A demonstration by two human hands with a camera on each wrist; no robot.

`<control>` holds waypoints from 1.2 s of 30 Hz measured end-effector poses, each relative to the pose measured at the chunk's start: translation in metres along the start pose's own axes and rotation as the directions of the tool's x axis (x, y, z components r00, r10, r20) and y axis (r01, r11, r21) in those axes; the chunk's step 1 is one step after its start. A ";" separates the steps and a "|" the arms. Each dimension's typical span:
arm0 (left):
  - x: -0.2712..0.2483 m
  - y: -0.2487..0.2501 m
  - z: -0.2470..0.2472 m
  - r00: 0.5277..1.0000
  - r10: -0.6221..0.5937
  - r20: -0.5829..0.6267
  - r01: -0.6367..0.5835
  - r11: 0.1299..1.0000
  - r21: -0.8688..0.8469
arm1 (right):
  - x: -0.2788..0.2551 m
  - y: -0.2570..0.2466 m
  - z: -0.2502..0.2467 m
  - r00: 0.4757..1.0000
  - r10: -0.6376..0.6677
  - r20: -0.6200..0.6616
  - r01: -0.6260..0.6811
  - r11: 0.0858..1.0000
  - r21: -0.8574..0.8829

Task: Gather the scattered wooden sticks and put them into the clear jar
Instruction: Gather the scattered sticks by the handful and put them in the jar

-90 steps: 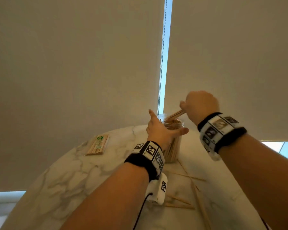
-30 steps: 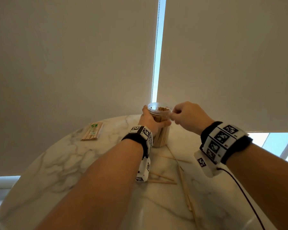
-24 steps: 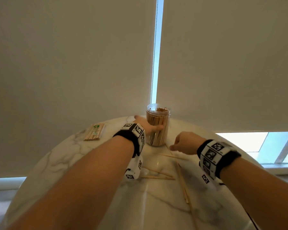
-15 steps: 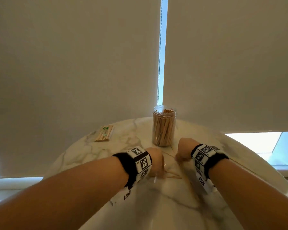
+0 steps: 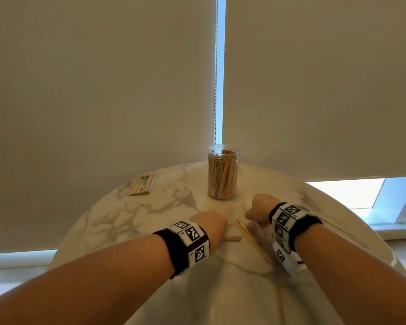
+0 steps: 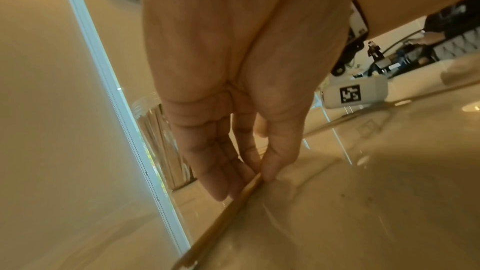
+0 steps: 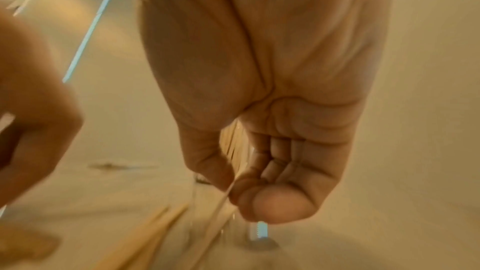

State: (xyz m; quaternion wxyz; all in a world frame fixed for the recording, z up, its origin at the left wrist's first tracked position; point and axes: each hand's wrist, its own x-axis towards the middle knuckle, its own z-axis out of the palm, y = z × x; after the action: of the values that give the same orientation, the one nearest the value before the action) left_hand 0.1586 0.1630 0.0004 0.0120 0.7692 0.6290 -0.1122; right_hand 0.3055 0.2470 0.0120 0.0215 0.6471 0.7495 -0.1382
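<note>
Pinched: left hand (image 5: 210,222) on stick (image 5: 232,238), right hand (image 5: 258,208) on another; clear jar (image 5: 222,174) at 12 o'clock, nearer right hand.

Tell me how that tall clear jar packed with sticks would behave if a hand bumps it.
The jar is tall and narrow, so a knock near its rim would probably tip it. The sticks filling it likely add some weight low down. It has no lid, so they would probably spill onto the marble table.

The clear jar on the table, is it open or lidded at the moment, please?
Open. The clear jar stands upright with no lid on its rim, and the tips of the wooden sticks inside reach the bare mouth.
</note>
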 end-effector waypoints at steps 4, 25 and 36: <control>-0.015 0.006 0.008 0.998 -0.038 0.057 0.037 0.999 0.022 | -0.009 0.020 0.002 1.000 0.016 0.018 -0.019 0.974 0.228; -0.026 -0.011 -0.013 0.929 -0.367 0.034 0.074 0.094 -0.993 | -0.069 -0.002 -0.014 0.973 -0.210 -0.094 0.229 0.844 0.486; 0.005 0.025 -0.023 0.950 -0.313 -0.010 0.113 0.372 -0.921 | -0.059 0.057 -0.020 0.977 0.023 -0.214 0.105 0.816 0.568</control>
State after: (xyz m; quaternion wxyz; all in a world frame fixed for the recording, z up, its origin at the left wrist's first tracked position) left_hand 0.1871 0.1666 0.0190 0.3573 0.5556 0.6794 0.3194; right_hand 0.3734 0.2017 0.0330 -0.2577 0.6178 0.6843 -0.2892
